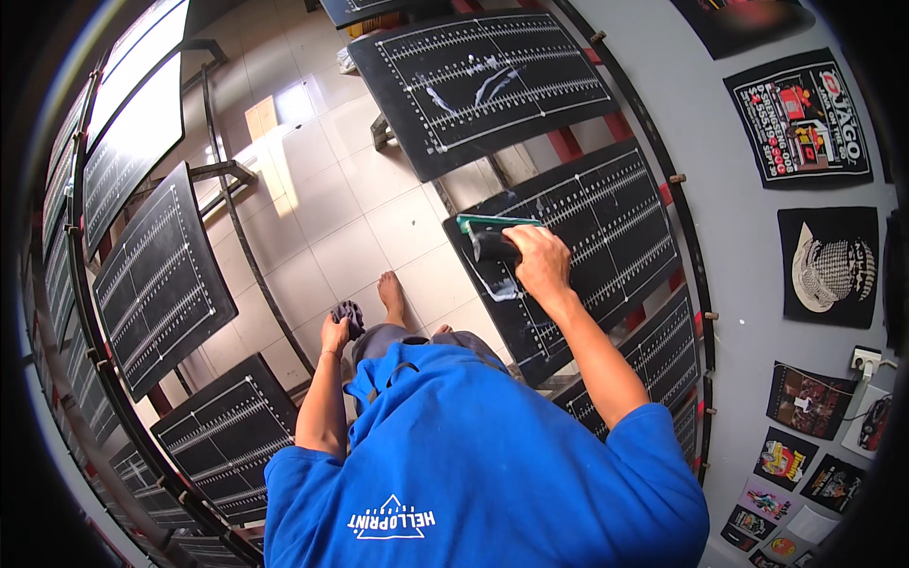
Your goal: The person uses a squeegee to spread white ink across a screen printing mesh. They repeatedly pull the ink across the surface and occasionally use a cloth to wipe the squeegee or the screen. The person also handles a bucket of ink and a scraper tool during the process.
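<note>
My right hand (543,262) is closed round the black handle of a squeegee-like tool (492,243) with a green edge. The tool rests on a black board (606,270) printed with white ruler-like lines, near its left side. A whitish smear (502,287) lies on the board just below the tool. My left hand (333,334) hangs low beside my leg, closed on a crumpled dark cloth (350,318). Farther off, another black board (445,85) of the same kind bears several white streaks.
Similar boards (163,279) stand on a metal rack along the left, with a dark rail (244,222) beside them. Pale floor tiles (327,222) run between the rows. Printed dark pieces (798,118) hang on the grey wall at right, near a socket (865,359).
</note>
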Demonstrator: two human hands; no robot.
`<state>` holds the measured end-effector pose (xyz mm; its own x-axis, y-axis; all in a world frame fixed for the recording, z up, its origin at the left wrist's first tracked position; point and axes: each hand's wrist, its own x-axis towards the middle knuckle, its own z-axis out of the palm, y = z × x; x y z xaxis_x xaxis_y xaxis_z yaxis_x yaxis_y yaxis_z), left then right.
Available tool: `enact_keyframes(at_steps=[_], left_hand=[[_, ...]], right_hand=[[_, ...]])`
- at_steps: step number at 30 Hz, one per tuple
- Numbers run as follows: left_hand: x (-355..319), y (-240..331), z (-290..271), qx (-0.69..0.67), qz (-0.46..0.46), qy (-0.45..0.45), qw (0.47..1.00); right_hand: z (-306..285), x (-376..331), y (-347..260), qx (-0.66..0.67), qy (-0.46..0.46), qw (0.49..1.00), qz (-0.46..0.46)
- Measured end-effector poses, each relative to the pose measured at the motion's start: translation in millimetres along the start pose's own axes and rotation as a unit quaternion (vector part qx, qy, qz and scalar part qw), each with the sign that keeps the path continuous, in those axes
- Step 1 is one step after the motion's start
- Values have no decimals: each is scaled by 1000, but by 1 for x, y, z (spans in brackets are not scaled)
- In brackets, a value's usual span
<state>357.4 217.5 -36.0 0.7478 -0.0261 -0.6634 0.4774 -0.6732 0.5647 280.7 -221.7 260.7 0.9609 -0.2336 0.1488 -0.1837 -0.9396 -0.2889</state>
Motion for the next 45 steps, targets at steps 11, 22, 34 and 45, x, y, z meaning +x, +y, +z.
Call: enact_keyframes(at_steps=[11,22,34,45], left_hand=[[-58,-79,27,46,33,46,997],[-61,-101,-25,121,59,87,987],[81,15,-67,109,121,31,986],[233,155,-109,138,154,-152,966]], right_hand=[[-51,-183,43,2,-44,995,-90],[-109,-187,100,26,7,977,213],[-24,-142,37,-64,90,925,364],[-22,-105,53,-176,122,801,559]])
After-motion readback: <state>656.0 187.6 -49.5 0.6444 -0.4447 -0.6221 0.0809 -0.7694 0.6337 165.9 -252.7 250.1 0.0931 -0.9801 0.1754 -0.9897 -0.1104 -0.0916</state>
